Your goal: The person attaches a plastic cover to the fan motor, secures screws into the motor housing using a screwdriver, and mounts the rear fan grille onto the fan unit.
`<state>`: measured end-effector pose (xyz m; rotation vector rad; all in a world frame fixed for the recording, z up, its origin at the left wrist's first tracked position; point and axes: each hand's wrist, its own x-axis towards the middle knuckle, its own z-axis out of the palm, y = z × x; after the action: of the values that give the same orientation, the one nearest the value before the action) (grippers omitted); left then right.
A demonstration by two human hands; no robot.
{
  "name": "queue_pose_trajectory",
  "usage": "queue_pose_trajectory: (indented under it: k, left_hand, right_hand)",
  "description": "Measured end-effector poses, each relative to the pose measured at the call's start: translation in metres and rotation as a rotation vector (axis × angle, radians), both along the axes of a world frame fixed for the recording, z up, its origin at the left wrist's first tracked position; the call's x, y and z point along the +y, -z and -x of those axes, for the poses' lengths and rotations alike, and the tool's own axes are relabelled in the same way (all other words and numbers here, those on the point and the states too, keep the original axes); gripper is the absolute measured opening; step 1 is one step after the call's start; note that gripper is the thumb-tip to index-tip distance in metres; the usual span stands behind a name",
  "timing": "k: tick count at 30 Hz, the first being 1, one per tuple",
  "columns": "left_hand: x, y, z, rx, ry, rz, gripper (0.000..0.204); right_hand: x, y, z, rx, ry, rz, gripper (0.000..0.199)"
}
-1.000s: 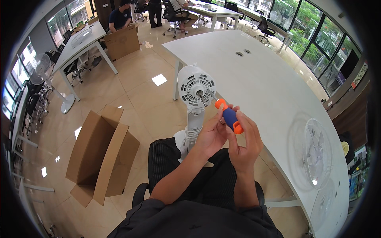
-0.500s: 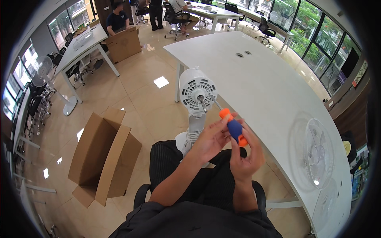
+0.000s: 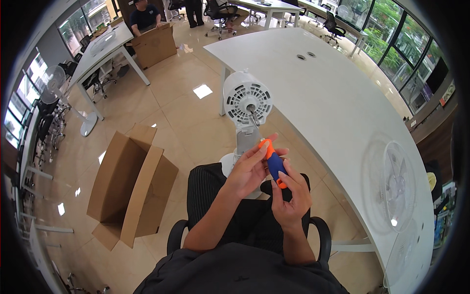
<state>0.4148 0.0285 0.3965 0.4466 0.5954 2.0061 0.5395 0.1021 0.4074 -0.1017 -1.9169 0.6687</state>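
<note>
A screwdriver with a blue and orange handle is held in both my hands, its thin metal shaft slanting up and away. My left hand pinches the orange collar at the front of the handle. Around the orange rear end close the fingers of my right hand. Just beyond stands a white fan motor housing on its stand, the slotted face toward me. A metal spindle sticks out of its centre. The screwdriver's tip overlaps the spindle in view, so whether they touch I cannot tell.
To my right, a long white table bears a clear fan blade and a white fan grille. An open cardboard box stands on the floor at my left. Farther off, a person handles another carton.
Both hands have moved left and slightly down with the screwdriver. Its shaft has swung from the housing's right side to line up with the spindle. The view has shifted slightly.
</note>
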Motion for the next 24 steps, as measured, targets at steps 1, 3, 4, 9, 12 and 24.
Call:
queue_pose_trajectory:
  k: [1, 3, 4, 9, 12, 24]
  left_hand:
    - [0.0, 0.001, 0.002, 0.001, 0.009, -0.003, 0.054]
    - [0.0, 0.002, 0.004, 0.0, 0.015, -0.009, 0.054]
    - [0.0, 0.002, 0.004, -0.004, 0.019, -0.009, 0.054]
    - [0.0, 0.003, 0.01, -0.005, 0.021, -0.023, 0.054]
    - [0.0, -0.001, 0.01, -0.008, 0.044, -0.031, 0.053]
    - [-0.001, 0.001, 0.016, -0.023, 0.075, -0.063, 0.057]
  right_hand:
    - [-0.001, 0.0, 0.0, -0.002, -0.001, -0.013, 0.03]
    - [-0.002, 0.0, 0.001, -0.013, 0.001, -0.014, 0.03]
    - [-0.002, 0.0, 0.001, -0.021, 0.008, -0.01, 0.03]
    - [-0.004, -0.001, 0.005, -0.038, 0.013, -0.033, 0.029]
    - [-0.004, 0.0, 0.006, -0.039, 0.019, -0.039, 0.028]
    - [-0.004, -0.007, 0.009, -0.07, 0.003, -0.148, 0.026]
